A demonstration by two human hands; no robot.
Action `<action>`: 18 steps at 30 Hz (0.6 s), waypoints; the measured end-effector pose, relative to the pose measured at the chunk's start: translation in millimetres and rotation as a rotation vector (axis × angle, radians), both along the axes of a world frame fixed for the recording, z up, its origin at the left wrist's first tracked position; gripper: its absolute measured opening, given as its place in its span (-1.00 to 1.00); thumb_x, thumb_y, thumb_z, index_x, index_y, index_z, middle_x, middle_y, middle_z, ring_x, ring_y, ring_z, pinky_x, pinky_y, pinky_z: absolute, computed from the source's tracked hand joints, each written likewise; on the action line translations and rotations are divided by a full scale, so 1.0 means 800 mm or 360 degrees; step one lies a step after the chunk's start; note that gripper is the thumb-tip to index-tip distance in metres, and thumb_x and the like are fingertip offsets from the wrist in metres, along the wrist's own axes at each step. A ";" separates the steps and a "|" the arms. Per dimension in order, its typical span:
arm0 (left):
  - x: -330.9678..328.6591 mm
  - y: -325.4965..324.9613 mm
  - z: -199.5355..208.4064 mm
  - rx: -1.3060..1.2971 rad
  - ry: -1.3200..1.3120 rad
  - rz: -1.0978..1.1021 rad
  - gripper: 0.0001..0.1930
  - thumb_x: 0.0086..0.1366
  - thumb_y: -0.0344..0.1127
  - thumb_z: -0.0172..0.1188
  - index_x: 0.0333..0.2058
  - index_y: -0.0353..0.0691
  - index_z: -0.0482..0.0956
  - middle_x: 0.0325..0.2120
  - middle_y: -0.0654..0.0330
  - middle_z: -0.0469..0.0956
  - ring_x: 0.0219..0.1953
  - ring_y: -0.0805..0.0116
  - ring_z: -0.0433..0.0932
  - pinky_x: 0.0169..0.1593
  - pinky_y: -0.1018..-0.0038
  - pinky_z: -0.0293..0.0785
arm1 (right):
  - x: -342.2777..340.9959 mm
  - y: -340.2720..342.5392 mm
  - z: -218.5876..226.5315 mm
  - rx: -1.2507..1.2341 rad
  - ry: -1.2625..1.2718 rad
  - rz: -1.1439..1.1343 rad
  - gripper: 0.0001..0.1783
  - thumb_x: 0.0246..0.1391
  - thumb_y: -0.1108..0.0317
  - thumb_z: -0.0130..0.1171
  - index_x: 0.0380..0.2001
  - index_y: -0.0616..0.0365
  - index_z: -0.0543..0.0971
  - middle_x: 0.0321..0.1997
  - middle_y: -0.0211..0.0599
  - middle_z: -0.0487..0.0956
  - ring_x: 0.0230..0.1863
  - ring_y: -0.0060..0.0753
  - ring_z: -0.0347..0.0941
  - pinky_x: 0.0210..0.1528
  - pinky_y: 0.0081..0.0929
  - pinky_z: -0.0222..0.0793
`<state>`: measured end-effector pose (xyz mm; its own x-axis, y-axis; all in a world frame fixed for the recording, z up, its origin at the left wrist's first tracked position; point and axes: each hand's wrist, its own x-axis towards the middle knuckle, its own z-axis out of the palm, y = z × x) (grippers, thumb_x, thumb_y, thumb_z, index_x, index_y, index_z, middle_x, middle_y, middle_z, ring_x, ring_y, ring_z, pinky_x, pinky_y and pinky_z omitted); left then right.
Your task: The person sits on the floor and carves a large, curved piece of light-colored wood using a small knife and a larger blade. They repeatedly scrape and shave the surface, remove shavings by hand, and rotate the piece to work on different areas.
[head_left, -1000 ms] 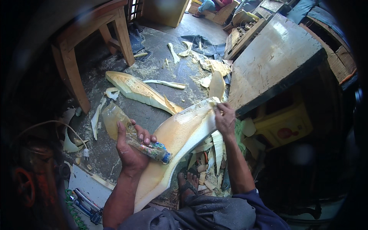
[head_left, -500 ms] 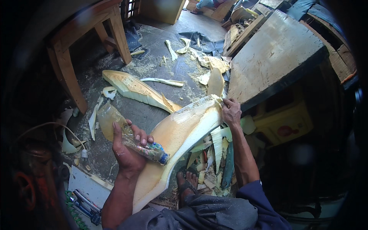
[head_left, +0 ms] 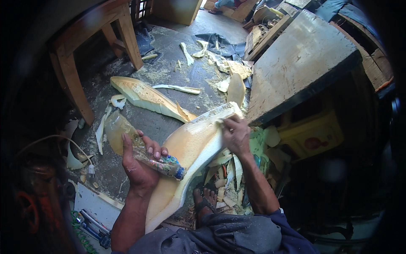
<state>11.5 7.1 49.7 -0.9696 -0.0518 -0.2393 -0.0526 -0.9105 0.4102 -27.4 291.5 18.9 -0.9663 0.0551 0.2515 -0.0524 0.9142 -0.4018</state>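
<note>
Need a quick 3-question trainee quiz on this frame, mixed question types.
1. True or false: the left hand grips a clear plastic bottle with its blue cap pointing at the foam piece.
2. Multiple choice: the right hand rests on A) the foam piece's far end, B) the wooden stool, C) the board.
3. What lies beside the person's sandalled foot?

Key: 1 true; 2 A; 3 foam offcuts.

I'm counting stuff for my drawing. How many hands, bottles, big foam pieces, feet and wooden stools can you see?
Hands: 2, the left hand and the right hand
Bottles: 1, the plastic bottle
Big foam pieces: 2, the held foam piece and the foam piece on the floor
Feet: 1, the foot
Wooden stools: 1, the stool
Total: 7
</note>
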 end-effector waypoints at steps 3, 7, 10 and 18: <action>-0.001 0.001 0.001 0.0047 -0.0034 -0.0025 -0.55 0.56 0.18 -0.10 -0.09 -0.12 0.43 -0.60 0.28 0.29 -0.56 0.38 0.36 -0.27 0.27 0.44 | 0.007 -0.017 0.008 0.0136 0.0052 0.0413 -0.79 0.17 0.34 0.28 -0.15 0.00 0.79 -0.15 -0.36 0.65 -0.12 -0.27 0.45 -0.02 -0.18 0.30; 0.003 -0.003 0.000 0.0092 -0.0134 0.0018 -0.56 0.55 0.20 -0.08 -0.09 -0.09 0.43 -0.62 0.29 0.27 -0.56 0.39 0.35 -0.28 0.28 0.43 | -0.003 -0.013 0.028 -0.0466 0.0062 -0.0191 -0.78 0.20 0.37 0.26 -0.13 0.10 0.78 -0.16 -0.23 0.66 -0.11 -0.18 0.52 -0.04 -0.28 0.45; 0.002 -0.004 -0.002 0.0025 -0.0029 0.0003 -0.55 0.54 0.22 -0.06 -0.11 -0.08 0.43 -0.62 0.30 0.27 -0.57 0.39 0.35 -0.28 0.29 0.42 | 0.000 -0.023 0.043 -0.0371 -0.0065 0.0041 -0.75 0.20 0.34 0.27 -0.09 0.16 0.76 -0.19 -0.15 0.65 -0.09 -0.15 0.54 -0.04 -0.25 0.47; -0.011 -0.047 0.012 -0.0026 0.0005 0.0339 -0.44 0.45 0.38 -0.01 -0.14 -0.06 0.41 -0.65 0.33 0.25 -0.60 0.43 0.30 -0.28 0.28 0.40 | 0.080 -0.128 0.079 -0.1156 -0.0534 0.0413 -0.61 0.31 0.33 0.22 0.15 0.22 0.62 -0.16 -0.30 0.50 -0.07 -0.47 0.40 -0.01 -0.52 0.34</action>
<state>2.8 -30.8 59.3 -0.9371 -0.2592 -0.2338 0.1413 -0.8941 0.4249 36.6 188.9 81.8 -0.9878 -0.1421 -0.0637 0.0020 0.3978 -0.9175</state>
